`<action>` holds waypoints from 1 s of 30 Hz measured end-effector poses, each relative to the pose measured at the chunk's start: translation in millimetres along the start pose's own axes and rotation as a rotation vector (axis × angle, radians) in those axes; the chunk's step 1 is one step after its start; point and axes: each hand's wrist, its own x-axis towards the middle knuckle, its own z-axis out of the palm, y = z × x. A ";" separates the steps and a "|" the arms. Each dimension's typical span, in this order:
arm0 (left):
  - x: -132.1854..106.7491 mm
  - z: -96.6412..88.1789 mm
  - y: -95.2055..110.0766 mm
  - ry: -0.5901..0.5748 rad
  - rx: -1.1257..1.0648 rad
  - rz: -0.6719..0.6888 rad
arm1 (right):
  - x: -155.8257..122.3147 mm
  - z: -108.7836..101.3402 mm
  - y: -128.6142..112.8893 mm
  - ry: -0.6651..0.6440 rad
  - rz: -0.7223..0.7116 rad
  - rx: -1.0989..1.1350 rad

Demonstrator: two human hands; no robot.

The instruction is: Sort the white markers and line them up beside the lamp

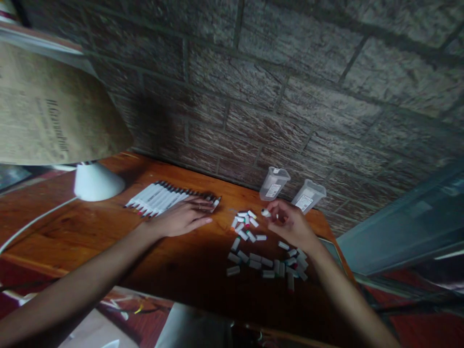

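A row of white markers (pixel 156 197) with dark tips lies side by side on the wooden table (pixel 174 258). My left hand (pixel 181 215) rests over the right end of this row, its fingers stretched out and holding nothing. To the right, my right hand (pixel 290 223) pinches a small white marker cap (pixel 266 212) between thumb and fingers, above the table. Many white marker caps (pixel 255 257), some with coloured ends, lie scattered below and left of that hand. A tighter cluster of caps (pixel 242 227) sits between my two hands.
Two clear plastic containers, one upright (pixel 274 184) and another (pixel 308 195) partly behind my right hand, stand near the wall. A lamp with a printed shade (pixel 61 108) and white base (pixel 97 182) is at left, its cord trailing. The stone-block wall (pixel 250 87) bounds the back.
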 end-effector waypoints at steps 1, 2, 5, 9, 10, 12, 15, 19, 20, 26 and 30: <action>-0.2 -0.2 -1.2 0.014 -0.013 -0.027 | 9.1 6.4 1.2 -0.033 -0.056 -0.063; -0.7 -0.9 -2.7 0.030 -0.024 -0.050 | 19.4 14.7 2.6 -0.072 -0.114 -0.134; -5.1 -5.9 -9.0 0.107 -0.049 -0.134 | 52.8 48.2 8.1 -0.182 -0.222 -0.338; -19.5 -15.4 -21.2 0.206 -0.041 -0.285 | 84.5 93.0 20.3 -0.275 -0.181 -0.450; -24.1 -16.9 -24.8 0.221 -0.029 -0.323 | 87.4 101.2 23.5 -0.282 -0.185 -0.443; -33.6 -18.0 -32.9 0.235 0.000 -0.399 | 87.0 113.4 28.9 -0.279 -0.203 -0.410; -47.0 -16.7 -46.6 0.171 0.072 -0.624 | 75.6 122.9 32.2 -0.218 -0.198 -0.305; -60.5 -17.6 -62.4 0.049 0.177 -1.094 | 60.9 131.0 24.2 -0.183 -0.186 -0.257; -62.2 -18.3 -64.8 0.038 0.190 -1.160 | 60.0 134.0 20.6 -0.188 -0.186 -0.276; -59.4 -13.6 -62.9 -0.046 0.170 -1.227 | 72.0 162.3 0.7 -0.216 -0.205 -0.443; -55.5 -11.5 -56.6 -0.088 0.159 -1.207 | 74.1 174.8 -7.3 -0.220 -0.236 -0.507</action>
